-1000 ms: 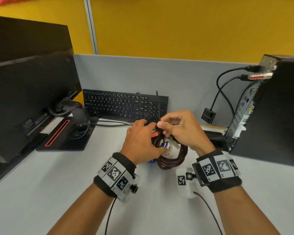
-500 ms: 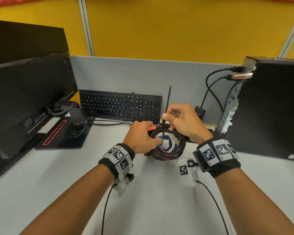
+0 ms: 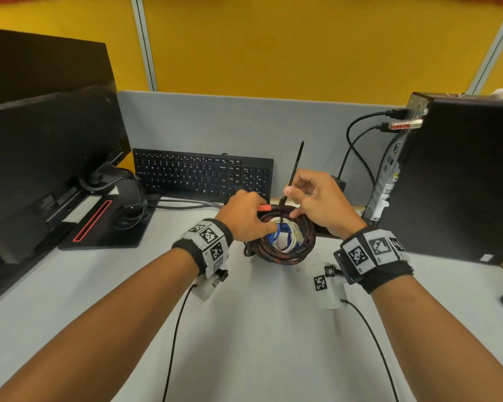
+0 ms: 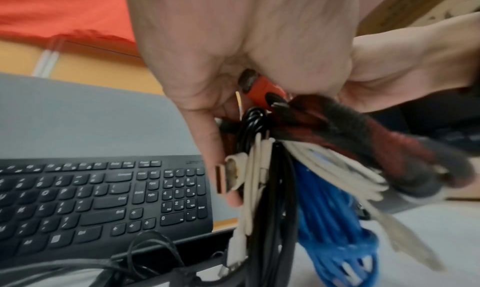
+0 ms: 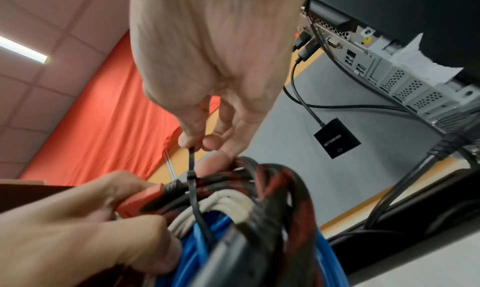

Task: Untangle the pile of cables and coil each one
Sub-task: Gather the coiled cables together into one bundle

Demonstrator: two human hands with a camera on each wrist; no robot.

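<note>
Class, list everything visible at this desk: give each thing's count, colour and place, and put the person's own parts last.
Cable bundle: one, red-black braided, white, blue and black coils, desk centre.
Cable tie: one, black, looped round the bundle, tail pointing up.
Keyboard: one, black, behind the bundle.
Monitor: one, black, left.
Computer tower: one, black, right.
Adapter: one, black, hanging on a cable from the tower.
Desk: one, grey.
Left hand: grips the bundle.
Right hand: pinches the tie.

Cable bundle btwn monitor & PC tower, keyboard behind.
</note>
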